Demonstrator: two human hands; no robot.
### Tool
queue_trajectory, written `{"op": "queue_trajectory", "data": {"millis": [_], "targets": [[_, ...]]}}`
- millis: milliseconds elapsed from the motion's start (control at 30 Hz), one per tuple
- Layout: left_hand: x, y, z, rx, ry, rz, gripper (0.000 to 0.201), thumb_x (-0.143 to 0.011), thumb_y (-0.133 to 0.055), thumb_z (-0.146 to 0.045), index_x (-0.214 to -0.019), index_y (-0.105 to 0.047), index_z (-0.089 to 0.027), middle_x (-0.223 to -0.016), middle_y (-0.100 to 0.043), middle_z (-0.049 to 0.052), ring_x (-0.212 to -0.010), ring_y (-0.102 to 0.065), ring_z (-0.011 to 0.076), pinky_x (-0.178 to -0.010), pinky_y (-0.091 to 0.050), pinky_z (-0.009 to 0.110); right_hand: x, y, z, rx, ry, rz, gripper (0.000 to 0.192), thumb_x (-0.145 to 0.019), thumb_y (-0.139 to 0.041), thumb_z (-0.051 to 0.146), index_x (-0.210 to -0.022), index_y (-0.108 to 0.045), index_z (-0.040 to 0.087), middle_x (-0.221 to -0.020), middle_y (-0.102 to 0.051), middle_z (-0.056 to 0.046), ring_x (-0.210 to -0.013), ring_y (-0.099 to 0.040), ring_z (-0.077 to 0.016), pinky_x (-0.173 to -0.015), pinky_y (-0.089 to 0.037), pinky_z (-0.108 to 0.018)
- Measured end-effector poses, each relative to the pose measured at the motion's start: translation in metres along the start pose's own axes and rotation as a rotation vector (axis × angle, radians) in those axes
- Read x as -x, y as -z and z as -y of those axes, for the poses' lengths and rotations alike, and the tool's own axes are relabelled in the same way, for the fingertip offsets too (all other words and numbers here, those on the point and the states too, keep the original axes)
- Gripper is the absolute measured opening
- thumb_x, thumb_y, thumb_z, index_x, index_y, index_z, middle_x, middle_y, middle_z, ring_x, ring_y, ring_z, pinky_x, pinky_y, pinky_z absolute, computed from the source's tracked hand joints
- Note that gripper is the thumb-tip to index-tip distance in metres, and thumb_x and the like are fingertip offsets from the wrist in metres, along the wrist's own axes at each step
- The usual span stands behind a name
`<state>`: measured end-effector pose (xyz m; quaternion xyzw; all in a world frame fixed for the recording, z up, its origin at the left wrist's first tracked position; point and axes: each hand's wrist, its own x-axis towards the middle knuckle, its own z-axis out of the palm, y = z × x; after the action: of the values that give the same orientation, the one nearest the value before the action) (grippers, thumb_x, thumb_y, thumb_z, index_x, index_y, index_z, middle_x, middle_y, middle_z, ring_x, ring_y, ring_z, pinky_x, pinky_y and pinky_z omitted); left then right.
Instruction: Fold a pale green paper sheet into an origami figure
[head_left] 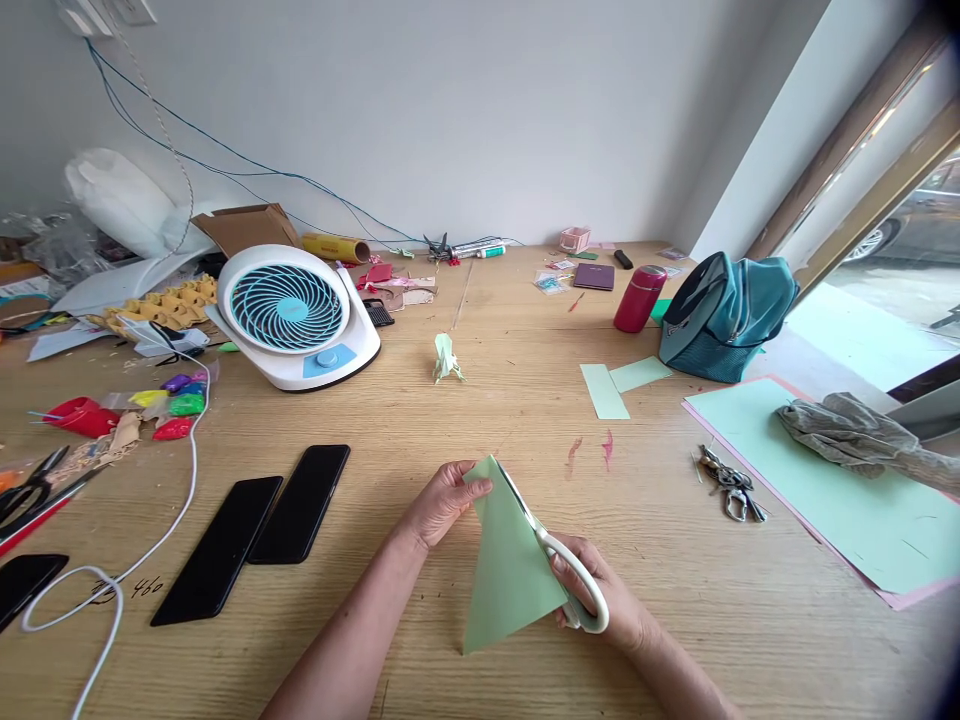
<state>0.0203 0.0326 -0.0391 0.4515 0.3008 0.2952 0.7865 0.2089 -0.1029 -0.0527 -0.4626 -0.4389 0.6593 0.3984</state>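
Observation:
My left hand (441,502) pinches the top corner of a folded light green paper triangle (504,565) just above the wooden table (465,420). My right hand (600,598) grips white-handled scissors (577,575), whose blades run up along the paper's right edge. The paper hides part of the blades and some of my right fingers.
Two black phones (255,530) lie to the left beside a white cable (112,580). A white and blue fan (294,315), a small paper figure (445,360), green paper strips (622,385), a red bottle (639,298), a teal bag (724,315), keys (731,485) and a large green sheet (840,480) surround them.

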Motion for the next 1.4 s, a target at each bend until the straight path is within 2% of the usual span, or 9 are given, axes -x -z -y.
{"op": "queue_trajectory", "data": {"millis": [300, 467, 567, 733, 967, 1400], "targets": [[0.0012, -0.0038, -0.0015, -0.032, 0.032, -0.026, 0.031, -0.063, -0.087, -0.039, -0.076, -0.074, -0.014, -0.072, -0.068, 0.002, -0.068, -0.06, 0.0128, -0.071, -0.047, 0.023, -0.0006, 0.0005, 0.0015, -0.006, 0.015, 0.038, 0.062, -0.074, -0.055, 0.079, -0.076, -0.051, 0.018, -0.054, -0.051, 0.002, -0.042, -0.046, -0.0095, -0.04, -0.037, -0.021], [0.002, -0.0043, -0.0013, -0.039, 0.024, 0.007, 0.028, -0.066, -0.086, -0.039, -0.075, -0.074, -0.014, -0.071, -0.067, 0.001, -0.067, -0.06, 0.0119, -0.069, -0.047, 0.022, 0.0011, -0.0004, 0.0046, 0.026, 0.018, -0.01, 0.065, -0.072, -0.056, 0.081, -0.076, -0.058, 0.017, -0.058, -0.053, 0.0, -0.045, -0.05, -0.012, -0.042, -0.041, -0.023], [0.0026, -0.0046, -0.0015, -0.043, 0.023, 0.007, 0.027, -0.066, -0.085, -0.037, -0.075, -0.074, -0.015, -0.071, -0.067, 0.001, -0.067, -0.059, 0.0119, -0.07, -0.047, 0.022, 0.0023, -0.001, 0.0049, 0.026, 0.021, -0.042, 0.067, -0.072, -0.055, 0.082, -0.076, -0.061, 0.016, -0.057, -0.053, -0.001, -0.045, -0.048, -0.0119, -0.041, -0.039, -0.023], [0.0028, -0.005, -0.0012, -0.04, 0.019, -0.013, 0.031, -0.064, -0.087, -0.039, -0.078, -0.073, -0.014, -0.07, -0.066, 0.002, -0.067, -0.06, 0.0123, -0.069, -0.048, 0.022, 0.0019, -0.0002, 0.002, 0.003, 0.013, -0.02, 0.066, -0.073, -0.056, 0.08, -0.077, -0.06, 0.015, -0.053, -0.05, 0.001, -0.044, -0.046, -0.0103, -0.041, -0.035, -0.021], [0.0037, -0.0086, -0.0018, -0.024, 0.02, -0.007, 0.03, -0.061, -0.089, -0.037, -0.071, -0.072, -0.015, -0.068, -0.065, 0.0, -0.067, -0.059, 0.0117, -0.071, -0.047, 0.023, 0.0034, -0.003, 0.0062, 0.001, 0.006, -0.048, 0.065, -0.071, -0.057, 0.082, -0.075, -0.061, 0.017, -0.055, -0.048, 0.001, -0.045, -0.046, -0.0121, -0.043, -0.037, -0.024], [0.0027, -0.0075, -0.0008, -0.011, 0.046, -0.019, 0.031, -0.062, -0.088, -0.038, -0.076, -0.073, -0.014, -0.074, -0.067, 0.002, -0.07, -0.06, 0.012, -0.073, -0.049, 0.024, 0.0039, -0.0023, 0.0076, 0.013, -0.031, -0.054, 0.068, -0.068, -0.056, 0.085, -0.072, -0.058, 0.017, -0.055, -0.051, 0.0, -0.045, -0.05, -0.0121, -0.042, -0.038, -0.024]]}}
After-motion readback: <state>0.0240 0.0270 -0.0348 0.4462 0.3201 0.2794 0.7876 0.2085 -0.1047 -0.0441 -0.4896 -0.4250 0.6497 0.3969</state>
